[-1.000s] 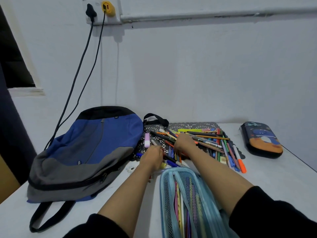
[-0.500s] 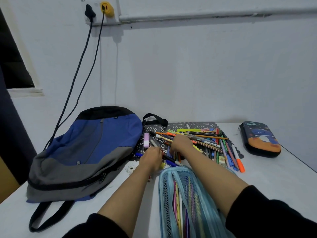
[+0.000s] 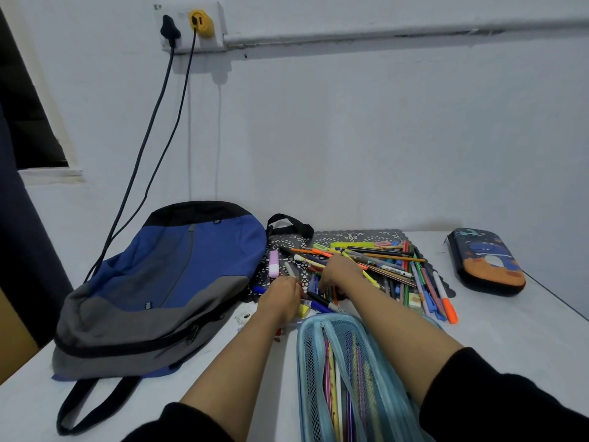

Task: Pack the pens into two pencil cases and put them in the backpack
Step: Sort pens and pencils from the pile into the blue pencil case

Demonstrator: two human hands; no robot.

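Left hand [image 3: 280,298] and right hand [image 3: 339,272], fingers curled into scattered multicoloured pens [image 3: 387,266], grip hidden, twelve o'clock of light-blue mesh pencil case [image 3: 369,358]

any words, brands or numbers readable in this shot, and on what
No text here is readable.
Tags on the backpack: too small.
Print on the pens: blurred.
The dark pencil case: pictures only, no legible words.

The fingertips of the left hand [image 3: 282,296] and right hand [image 3: 339,272] are hidden, curled down among the pens [image 3: 387,266] (any grip cannot be told). The blue mesh pencil case [image 3: 350,378] is cut off by the bottom edge.
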